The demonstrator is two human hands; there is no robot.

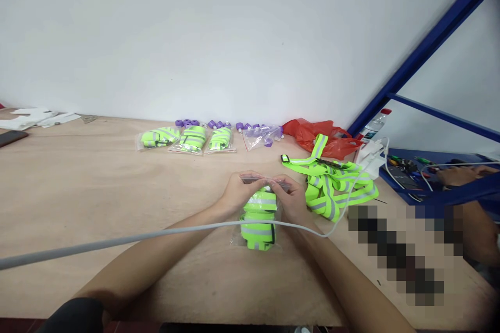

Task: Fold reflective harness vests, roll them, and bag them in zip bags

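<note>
We hold a clear bag (258, 223) of folded neon straps at the middle of the desk (97, 203).
A loose heap of straps (332, 184) lies at two o'clock from the bag, and three packed bags (187, 139) sit in a row at eleven o'clock, near the wall. Our left hand (238, 192) and right hand (291, 197) pinch the bag's top edge, fingers clenched on it.

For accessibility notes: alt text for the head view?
Left hand and right hand pinch the top of a clear bag holding folded neon reflective straps on a table. Three filled bags lie behind; loose straps at right.
</note>
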